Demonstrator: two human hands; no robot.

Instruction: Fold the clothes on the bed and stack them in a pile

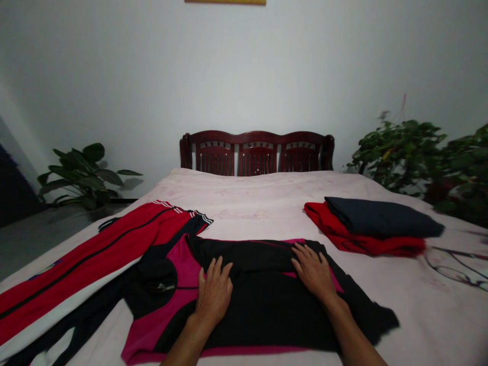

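A black and magenta zip-neck top (263, 310) lies flat on the bed, its collar toward the left and one black sleeve end sticking out at the right. My left hand (215, 290) rests on it near the magenta shoulder, fingers stretched out and pointing away from me. Across the right part of the garment lies my right hand (313, 272), also flat with fingers apart, near its far edge. Neither hand grips the cloth.
A red, white and navy tracksuit jacket (114, 244) lies left, partly against the top. Folded dark blue (381, 216) and red garments (381, 245) are stacked at right, beside glasses (453, 272). A wooden headboard (257, 147) and potted plants (86, 178) stand beyond the pink bedsheet (247, 208).
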